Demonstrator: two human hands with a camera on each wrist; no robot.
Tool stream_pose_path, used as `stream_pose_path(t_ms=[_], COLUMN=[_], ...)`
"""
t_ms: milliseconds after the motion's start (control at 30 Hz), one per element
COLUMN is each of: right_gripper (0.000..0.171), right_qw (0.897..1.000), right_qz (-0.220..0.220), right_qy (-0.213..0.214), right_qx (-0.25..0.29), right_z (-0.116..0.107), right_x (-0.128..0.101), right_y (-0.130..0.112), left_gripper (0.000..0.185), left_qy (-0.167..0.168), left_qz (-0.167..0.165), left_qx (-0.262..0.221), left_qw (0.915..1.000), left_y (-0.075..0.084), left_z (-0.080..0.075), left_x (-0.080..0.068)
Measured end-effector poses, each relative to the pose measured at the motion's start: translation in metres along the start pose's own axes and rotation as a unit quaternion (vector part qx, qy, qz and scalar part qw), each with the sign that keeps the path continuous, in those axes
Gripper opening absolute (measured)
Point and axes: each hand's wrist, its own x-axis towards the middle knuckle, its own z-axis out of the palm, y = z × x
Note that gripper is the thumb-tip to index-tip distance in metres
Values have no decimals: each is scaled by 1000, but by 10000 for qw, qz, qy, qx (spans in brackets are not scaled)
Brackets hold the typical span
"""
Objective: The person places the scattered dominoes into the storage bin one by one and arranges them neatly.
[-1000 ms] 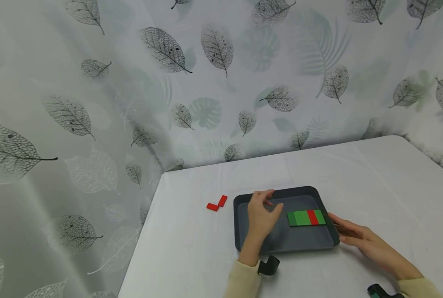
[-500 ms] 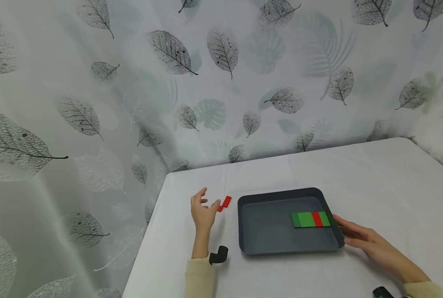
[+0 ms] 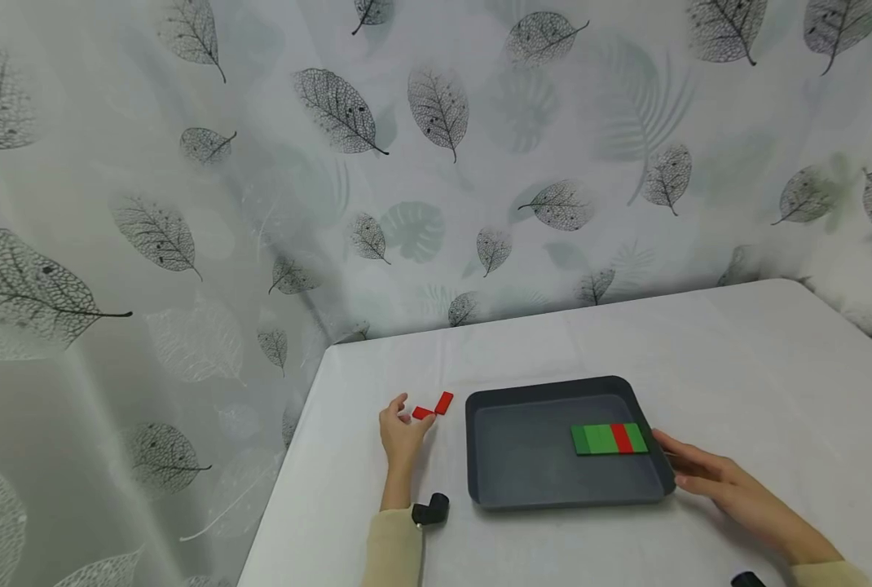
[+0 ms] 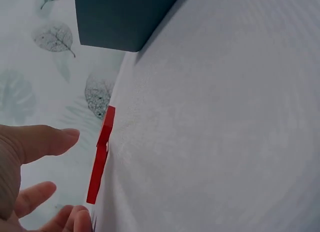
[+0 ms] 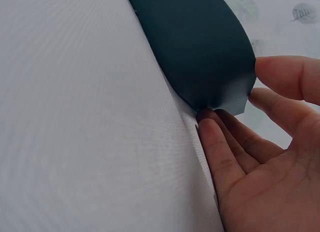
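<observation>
Two small red tiles (image 3: 423, 413) (image 3: 444, 403) lie on the white tablecloth just left of a dark grey tray (image 3: 553, 496). My left hand (image 3: 412, 412) hovers at the nearer tile, thumb and fingers spread around it without closing; the left wrist view shows the hand (image 4: 80, 174) beside the red tiles (image 4: 100, 157), apart from them. Inside the tray lies a row of green tiles with one red one (image 3: 609, 439). My right hand (image 3: 674, 461) rests with straight fingers against the tray's right wall, thumb over the rim; the right wrist view shows its fingers (image 5: 215, 137) touching the tray's corner (image 5: 200, 52).
A leaf-patterned curtain (image 3: 436, 163) hangs behind and to the left of the table. The table's left edge (image 3: 289, 489) runs close to my left hand. A black wrist mount (image 3: 430, 511) sits at my left sleeve.
My left hand left the tray, swung left over the cloth and came down beside the red tiles. The right hand stayed at the tray's right edge.
</observation>
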Motion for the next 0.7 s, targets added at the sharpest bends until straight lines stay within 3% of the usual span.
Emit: stream_pose_path(t_ms=[300, 700], right_gripper=[62, 61], right_qw=[9999, 9998], right_qz=[-16, -200], right_qy=[72, 2], right_qx=[-152, -32], right_z=[1, 1], right_x=[-1, -1], right_y=[0, 1], left_gripper=[55, 44], left_qy=[72, 378], left_qz=[-407, -404], left_qx=[453, 699], left_qw=[9981, 9960], left_y=[-2, -3], left_z=[8, 13], left_x=[-3, -3])
